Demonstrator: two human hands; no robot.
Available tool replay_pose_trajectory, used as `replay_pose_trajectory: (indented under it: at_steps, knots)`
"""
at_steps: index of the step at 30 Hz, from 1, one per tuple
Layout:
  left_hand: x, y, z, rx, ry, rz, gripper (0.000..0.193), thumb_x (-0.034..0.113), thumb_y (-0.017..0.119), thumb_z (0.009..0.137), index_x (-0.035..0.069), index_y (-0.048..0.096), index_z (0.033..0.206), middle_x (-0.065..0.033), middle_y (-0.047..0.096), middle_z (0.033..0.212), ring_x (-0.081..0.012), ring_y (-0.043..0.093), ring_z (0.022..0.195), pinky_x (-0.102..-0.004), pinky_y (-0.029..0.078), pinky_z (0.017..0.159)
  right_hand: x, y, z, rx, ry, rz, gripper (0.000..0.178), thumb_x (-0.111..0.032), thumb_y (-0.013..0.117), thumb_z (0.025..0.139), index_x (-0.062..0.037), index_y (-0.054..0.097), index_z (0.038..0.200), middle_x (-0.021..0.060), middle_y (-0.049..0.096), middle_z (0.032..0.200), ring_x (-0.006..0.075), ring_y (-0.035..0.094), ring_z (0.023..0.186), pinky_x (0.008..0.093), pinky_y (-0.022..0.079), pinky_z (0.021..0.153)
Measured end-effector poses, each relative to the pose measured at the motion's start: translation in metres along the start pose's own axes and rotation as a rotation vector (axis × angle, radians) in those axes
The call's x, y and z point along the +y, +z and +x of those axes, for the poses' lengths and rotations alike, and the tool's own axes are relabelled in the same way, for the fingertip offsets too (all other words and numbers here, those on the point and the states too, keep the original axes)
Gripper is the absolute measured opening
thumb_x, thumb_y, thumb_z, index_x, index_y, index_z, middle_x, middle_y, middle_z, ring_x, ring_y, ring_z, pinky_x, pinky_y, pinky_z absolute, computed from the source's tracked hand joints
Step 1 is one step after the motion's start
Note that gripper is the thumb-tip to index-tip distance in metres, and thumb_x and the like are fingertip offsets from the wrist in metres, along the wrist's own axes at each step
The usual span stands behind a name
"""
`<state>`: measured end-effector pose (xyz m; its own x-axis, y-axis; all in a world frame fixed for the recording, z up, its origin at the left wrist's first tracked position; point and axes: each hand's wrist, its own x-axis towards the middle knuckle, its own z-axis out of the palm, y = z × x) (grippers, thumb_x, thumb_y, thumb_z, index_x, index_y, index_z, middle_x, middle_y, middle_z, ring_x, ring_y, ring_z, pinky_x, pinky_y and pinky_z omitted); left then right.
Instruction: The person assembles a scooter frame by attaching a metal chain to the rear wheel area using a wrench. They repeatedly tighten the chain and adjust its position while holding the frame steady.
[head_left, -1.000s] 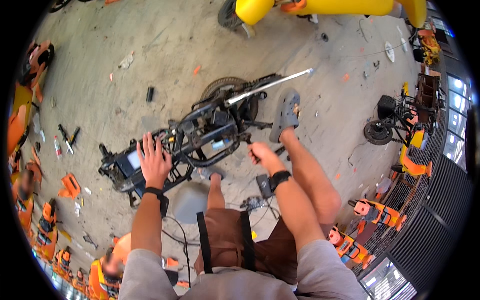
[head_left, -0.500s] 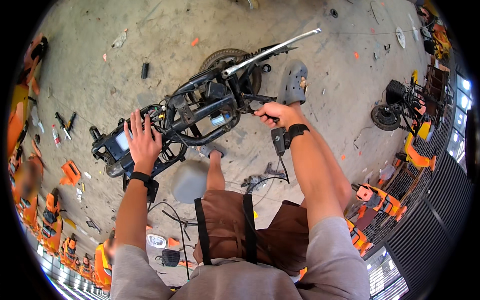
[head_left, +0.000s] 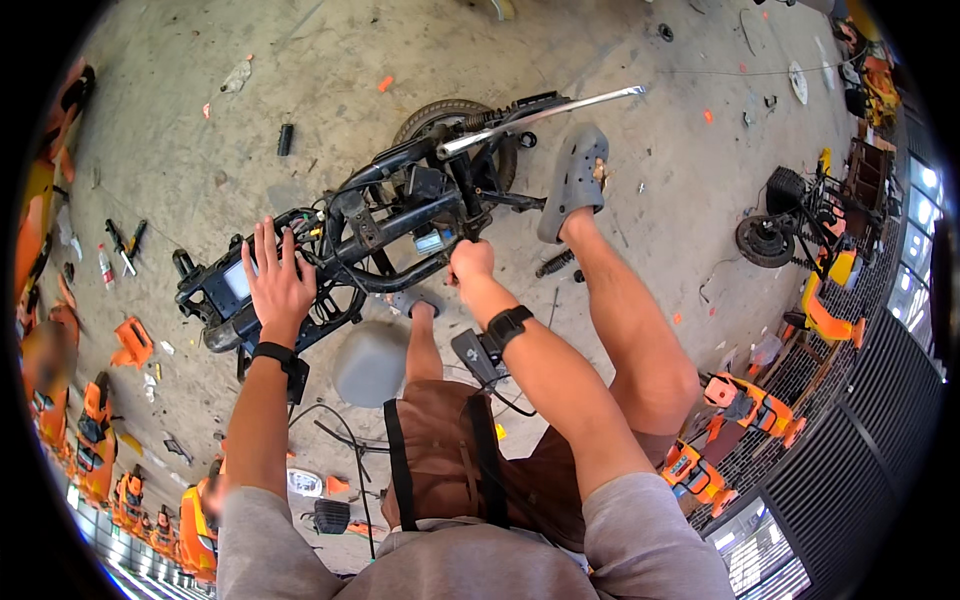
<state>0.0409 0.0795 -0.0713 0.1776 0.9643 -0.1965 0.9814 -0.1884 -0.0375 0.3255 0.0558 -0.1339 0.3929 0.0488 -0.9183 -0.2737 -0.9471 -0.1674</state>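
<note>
A stripped black motorbike frame lies before me, its rear wheel on the far side. My left hand rests with spread fingers over the front part, beside a whitish rectangular panel. At the frame's lower middle tube, my right hand is closed; a black-handled tool seen in it earlier is now mostly hidden by the fingers. Just left of that fist sits a small blue-and-white labelled box inside the frame. A long silver bar slants across the rear.
My foot in a grey clog stands right of the frame. A rounded grey piece lies near my other leg. Pliers-like tools, a bottle and orange scraps lie leftward. Another stripped bike stands at right.
My right hand has moved left and nearer me, from the rear of the frame to its middle tube. My left hand stays put, and my right leg shows more fully.
</note>
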Motion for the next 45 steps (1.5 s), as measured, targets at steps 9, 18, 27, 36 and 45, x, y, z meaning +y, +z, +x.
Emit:
replay_pose_trajectory:
  at_steps: [9, 18, 27, 36, 45]
  knots:
    - [-0.005, -0.001, -0.003, -0.009, -0.002, 0.005, 0.047, 0.022, 0.050, 0.089, 0.005, 0.053, 0.133, -0.0156, 0.032, 0.155, -0.0302, 0.026, 0.145, -0.0492, 0.015, 0.119, -0.019, 0.004, -0.026, 0.029, -0.012, -0.008, 0.019, -0.010, 0.044, 0.091, 0.0047, 0.051, 0.081, 0.0147, 0.055, 0.059, 0.0250, 0.053, 0.043, 0.0390, 0.042, 0.037]
    - [-0.002, 0.004, -0.007, 0.020, 0.038, 0.038, 0.048, 0.022, 0.052, 0.087, 0.004, 0.054, 0.132, -0.0164, 0.034, 0.154, -0.0311, 0.029, 0.144, -0.0490, 0.017, 0.118, -0.061, -0.113, -0.004, -0.415, 0.108, -0.144, 0.029, -0.016, 0.049, 0.096, -0.0056, 0.048, 0.069, 0.0051, 0.047, 0.058, 0.0158, 0.043, 0.045, 0.0328, 0.034, 0.039]
    - [0.004, 0.005, -0.004, 0.037, 0.103, 0.068, 0.044, 0.018, 0.049, 0.089, 0.004, 0.055, 0.131, -0.0175, 0.035, 0.152, -0.0300, 0.029, 0.144, -0.0486, 0.018, 0.118, -0.101, -0.150, 0.071, -0.762, 0.261, -0.463, 0.018, -0.022, 0.049, 0.099, -0.0114, 0.052, 0.084, -0.0066, 0.041, 0.058, 0.0042, 0.032, 0.043, 0.0235, 0.028, 0.040]
    - [-0.003, 0.005, -0.007, -0.022, 0.096, 0.149, 0.046, 0.022, 0.045, 0.093, 0.005, 0.051, 0.136, -0.0157, 0.035, 0.153, -0.0308, 0.029, 0.143, -0.0477, 0.019, 0.117, -0.121, -0.153, 0.074, -0.881, 0.221, -0.694, 0.016, -0.019, 0.049, 0.098, -0.0113, 0.055, 0.111, -0.0069, 0.038, 0.061, 0.0034, 0.028, 0.041, 0.0224, 0.023, 0.037]
    - [0.002, 0.007, -0.004, 0.027, 0.136, 0.125, 0.045, 0.021, 0.045, 0.092, 0.005, 0.051, 0.134, -0.0164, 0.037, 0.151, -0.0317, 0.032, 0.142, -0.0489, 0.020, 0.116, -0.108, -0.138, 0.087, -0.849, 0.133, -0.690, 0.028, -0.020, 0.055, 0.091, -0.0070, 0.057, 0.067, -0.0024, 0.045, 0.054, 0.0100, 0.036, 0.042, 0.0284, 0.033, 0.044]
